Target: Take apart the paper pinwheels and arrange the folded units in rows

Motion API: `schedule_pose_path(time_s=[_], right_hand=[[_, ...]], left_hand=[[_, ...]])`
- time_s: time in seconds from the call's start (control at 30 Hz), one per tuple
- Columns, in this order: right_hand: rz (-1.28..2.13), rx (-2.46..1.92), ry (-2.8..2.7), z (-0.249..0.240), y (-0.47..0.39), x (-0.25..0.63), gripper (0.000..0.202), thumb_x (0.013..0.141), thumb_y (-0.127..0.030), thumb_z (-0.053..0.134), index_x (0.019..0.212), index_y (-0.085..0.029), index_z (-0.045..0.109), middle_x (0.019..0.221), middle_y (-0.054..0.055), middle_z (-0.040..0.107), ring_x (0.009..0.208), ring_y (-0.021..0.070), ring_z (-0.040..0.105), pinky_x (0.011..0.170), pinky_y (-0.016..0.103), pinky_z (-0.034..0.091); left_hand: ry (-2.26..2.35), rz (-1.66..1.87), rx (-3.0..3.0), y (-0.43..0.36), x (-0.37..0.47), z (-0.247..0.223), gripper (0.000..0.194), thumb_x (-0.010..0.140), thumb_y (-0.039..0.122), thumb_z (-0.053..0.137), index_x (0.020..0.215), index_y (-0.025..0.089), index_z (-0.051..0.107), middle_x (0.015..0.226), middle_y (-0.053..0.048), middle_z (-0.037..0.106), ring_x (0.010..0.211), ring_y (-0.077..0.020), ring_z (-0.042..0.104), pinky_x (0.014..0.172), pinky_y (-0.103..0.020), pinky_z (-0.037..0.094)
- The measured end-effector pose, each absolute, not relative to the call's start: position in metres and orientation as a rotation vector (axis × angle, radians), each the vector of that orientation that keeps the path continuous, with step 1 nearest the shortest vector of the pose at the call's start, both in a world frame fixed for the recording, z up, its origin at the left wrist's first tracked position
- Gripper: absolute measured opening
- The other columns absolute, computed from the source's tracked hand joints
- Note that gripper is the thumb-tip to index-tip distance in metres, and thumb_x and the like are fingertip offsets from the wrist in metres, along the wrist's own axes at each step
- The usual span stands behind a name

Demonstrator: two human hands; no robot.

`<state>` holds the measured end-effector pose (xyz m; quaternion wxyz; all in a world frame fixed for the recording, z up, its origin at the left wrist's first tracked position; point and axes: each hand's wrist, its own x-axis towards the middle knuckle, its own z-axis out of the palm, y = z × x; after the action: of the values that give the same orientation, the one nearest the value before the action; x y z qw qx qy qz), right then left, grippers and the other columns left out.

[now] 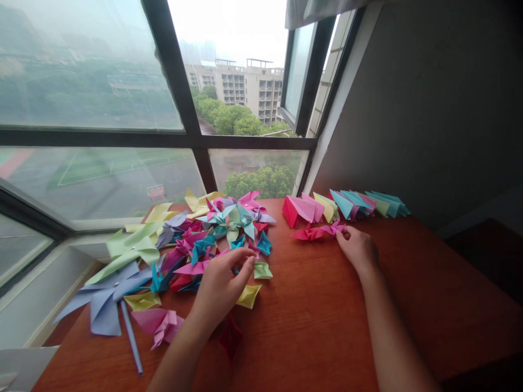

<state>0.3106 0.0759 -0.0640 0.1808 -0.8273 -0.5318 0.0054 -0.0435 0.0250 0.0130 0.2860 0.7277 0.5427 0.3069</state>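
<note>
My right hand [359, 247] pinches the end of a small pink folded paper boat [333, 228], low over the table. A red paper boat [308, 233] sits just left of it. My left hand [224, 280] is over the right side of a pile of folded paper pieces, its fingers curled and the thumb close to the index fingertip. Whatever may be between those fingertips is hidden. Nearest to it are a pale green paper boat [262, 270], a yellow paper boat [248, 296] and a blue paper boat [265, 243]. Below, a dark red paper boat [231, 340] lies by my left forearm.
A row of folded paper planes [351, 204] stands along the table's back edge. At left lie a lilac pinwheel [116, 288] on a stick, a green pinwheel [133, 247] and a pink folded paper piece [159, 325]. Windows [253, 169] rise behind the wooden table [310, 326].
</note>
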Motion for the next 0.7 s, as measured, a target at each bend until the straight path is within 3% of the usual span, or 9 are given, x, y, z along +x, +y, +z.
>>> schedule_pose_path(time_s=[0.7], right_hand=[[0.095,-2.389,-1.425,-0.053,0.072,0.306,0.027,0.085,-0.045,0.056,0.094,-0.026,0.073,0.085,0.005,0.074,0.072,0.0204,0.063,0.055,0.027,0.033]], left_hand=[[1.447,0.830,1.947,0.025,-0.043,0.013,0.025,0.093,0.037,0.053,0.093,0.021,0.072,0.086,-0.002,0.075,0.074,-0.0179,0.066,0.063,-0.024,0.045]])
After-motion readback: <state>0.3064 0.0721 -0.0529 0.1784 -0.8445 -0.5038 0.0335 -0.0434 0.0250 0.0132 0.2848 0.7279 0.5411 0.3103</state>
